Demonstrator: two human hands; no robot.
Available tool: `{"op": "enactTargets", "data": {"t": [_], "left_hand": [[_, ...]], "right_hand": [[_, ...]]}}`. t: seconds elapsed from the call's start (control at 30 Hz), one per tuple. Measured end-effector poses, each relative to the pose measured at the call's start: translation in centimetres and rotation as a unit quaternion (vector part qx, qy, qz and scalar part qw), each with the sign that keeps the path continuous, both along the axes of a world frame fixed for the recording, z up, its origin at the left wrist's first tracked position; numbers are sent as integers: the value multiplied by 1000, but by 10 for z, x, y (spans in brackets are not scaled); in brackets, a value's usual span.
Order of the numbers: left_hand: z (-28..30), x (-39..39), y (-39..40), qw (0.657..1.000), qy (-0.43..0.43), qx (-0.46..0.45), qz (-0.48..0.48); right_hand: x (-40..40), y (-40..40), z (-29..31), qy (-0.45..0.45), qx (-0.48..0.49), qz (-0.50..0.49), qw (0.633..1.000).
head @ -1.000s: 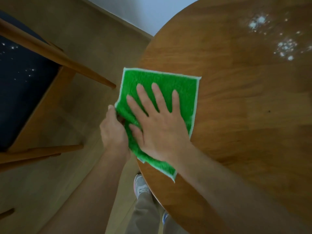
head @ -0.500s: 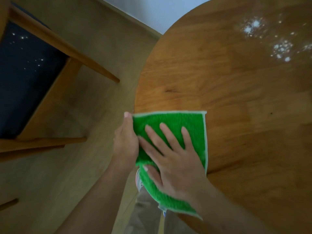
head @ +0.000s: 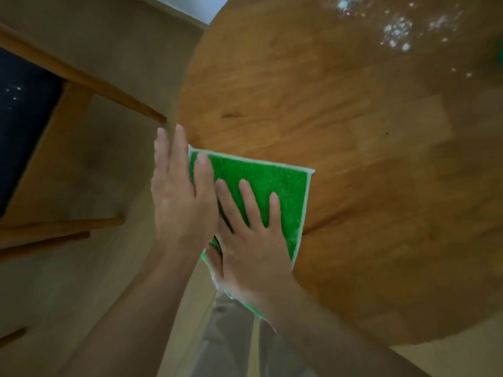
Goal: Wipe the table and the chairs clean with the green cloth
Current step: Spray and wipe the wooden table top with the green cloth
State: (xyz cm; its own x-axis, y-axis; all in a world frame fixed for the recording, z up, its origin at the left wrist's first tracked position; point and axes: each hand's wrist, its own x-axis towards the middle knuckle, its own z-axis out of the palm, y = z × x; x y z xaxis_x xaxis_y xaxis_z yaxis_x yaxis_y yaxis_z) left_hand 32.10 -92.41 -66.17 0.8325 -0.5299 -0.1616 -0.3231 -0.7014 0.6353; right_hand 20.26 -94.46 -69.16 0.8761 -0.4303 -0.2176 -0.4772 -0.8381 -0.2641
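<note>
The green cloth [head: 272, 183] lies flat at the left rim of the round wooden table [head: 353, 131], its near end hanging over the edge. My right hand [head: 250, 248] presses on it with fingers spread, the thumb at the hanging part. My left hand [head: 179, 197] is flat with straight fingers just off the table's rim, its thumb overlapping the cloth's left edge. White specks [head: 397, 34] are scattered on the far part of the tabletop. To the left stands a wooden chair [head: 62, 148] whose dark seat [head: 24, 110] also carries white specks.
Pale wooden floor [head: 81, 295] fills the gap between chair and table. My legs in grey trousers [head: 226, 336] are directly below the table's near edge. The chair's legs point toward the table rim.
The cloth slid along the table's rim toward me under my right hand. My left hand, curled at the rim before, now lies flat with fingers extended beside the cloth.
</note>
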Motion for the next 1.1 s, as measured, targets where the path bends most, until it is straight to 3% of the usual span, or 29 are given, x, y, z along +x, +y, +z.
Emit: {"op": "enactTargets", "data": {"t": [0.1, 0.2, 0.3, 0.43, 0.57, 0.67, 0.77, 0.87, 0.97, 1.1], "left_hand": [[-3, -17, -14, 994, -10, 56, -95], [-7, -31, -27, 988, 4, 88, -126], [-8, -39, -37, 983, 18, 112, -142], [-6, -34, -49, 975, 34, 162, -148], [0, -29, -61, 965, 56, 206, -155], [5, -26, -72, 953, 60, 251, -157], [7, -21, -79, 938, 71, 298, -164], [1, -28, -82, 935, 73, 310, -158], [-7, -40, -79, 949, 52, 282, -134], [-15, -51, -77, 963, 15, 250, -104]], "right_hand": [[-59, 17, -1, 14, 0, 15, 1000], [-112, 6, 0, 37, 10, -28, 999], [-153, -36, 1, 66, -11, -133, 989], [-183, -112, 2, 103, -26, -300, 948], [-154, -121, -1, 97, -26, -432, 896], [-103, -66, 2, 89, -11, -387, 918], [-58, 3, 6, 40, 30, -228, 972], [-57, 24, 6, 26, 41, -125, 991], [-99, 5, 3, 23, 53, -134, 989], [-171, -57, 2, 55, 7, -251, 966]]}}
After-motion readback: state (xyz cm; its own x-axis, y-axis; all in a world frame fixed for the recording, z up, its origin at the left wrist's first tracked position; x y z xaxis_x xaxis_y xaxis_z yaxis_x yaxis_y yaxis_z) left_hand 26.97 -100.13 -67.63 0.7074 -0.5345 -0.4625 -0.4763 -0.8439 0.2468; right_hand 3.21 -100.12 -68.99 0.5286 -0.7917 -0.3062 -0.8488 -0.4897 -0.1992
